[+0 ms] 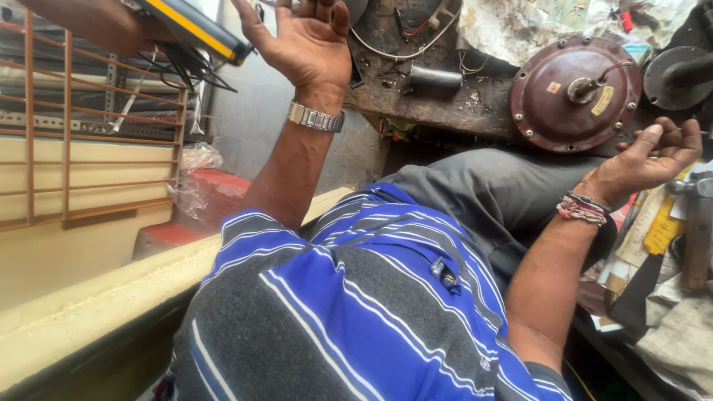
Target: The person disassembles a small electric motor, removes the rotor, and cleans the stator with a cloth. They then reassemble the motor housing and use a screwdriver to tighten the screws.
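My left hand [308, 41], with a metal watch on its wrist, is raised palm up with fingers spread and holds nothing. It is just right of a yellow and black device [197, 30] with dark wires, which another person's hand [104, 26] holds at the top left. My right hand [653, 156], with thread bands at the wrist, rests palm up with loosely curled fingers and nothing in it. It lies just below and to the right of a round maroon fan motor [575, 93]. My blue striped shirt [371, 297] fills the lower middle.
A dirty workbench [438, 89] carries a small dark cylinder [434, 78], wires and papers. A hammer [697, 223] lies at the right among papers and cloth. An orange metal grille [67, 119] stands at the left, with a red plastic-wrapped object [212, 193] beside it.
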